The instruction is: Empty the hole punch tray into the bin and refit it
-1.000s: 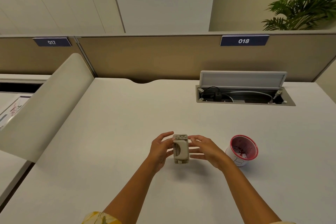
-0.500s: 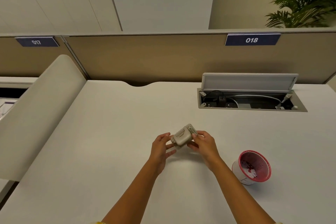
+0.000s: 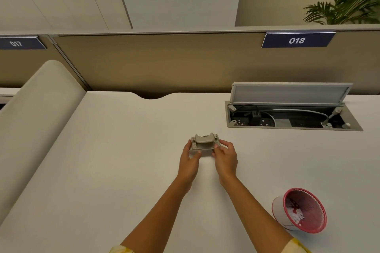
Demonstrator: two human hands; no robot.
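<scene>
A small grey hole punch [image 3: 204, 142] sits upright and level on the white desk [image 3: 115, 160], its handle facing me. My left hand [image 3: 190, 160] grips its left end with thumb and fingers. My right hand [image 3: 225, 157] pinches its right end. The tray underneath is hidden from me. A small red mesh bin [image 3: 304, 210] with a white liner stands on the desk to my lower right, holding white paper dots.
An open cable well [image 3: 292, 117] with sockets and wires sits at the back right, its lid raised. A padded divider [image 3: 37, 121] rises along the desk's left side. A tan partition [image 3: 154, 63] closes the back.
The punch went from end-on between my hands, through a tilt, to lying level on the desk farther from me. Both hands followed it forward. The bin now appears lower right.
</scene>
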